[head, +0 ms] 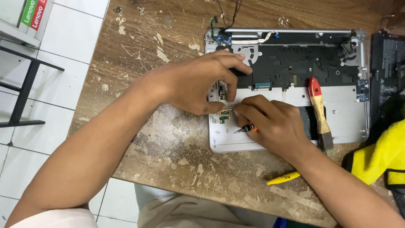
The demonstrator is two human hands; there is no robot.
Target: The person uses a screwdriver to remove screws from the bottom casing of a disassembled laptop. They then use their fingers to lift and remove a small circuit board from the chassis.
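An opened laptop base (pixel 337 114) lies on a worn wooden table (pixel 168 139), its black inner frame and silver palm rest exposed. My left hand (pixel 198 82) rests over the base's left edge, thumb and fingers pinching at a small part beside a little green circuit board (pixel 225 115). My right hand (pixel 270 122) lies on the palm rest, fingers meeting the left hand's at that board while holding a small orange-and-black screwdriver (pixel 247 128) tucked under the palm, tip pointing left.
A red-handled brush (pixel 319 112) lies on the palm rest to the right. A yellow tool (pixel 283 178) sits near the table's front edge. A black battery (pixel 387 67) and yellow-black cloth (pixel 379 154) are at far right. Loose wires (pixel 228 12) trail at the back.
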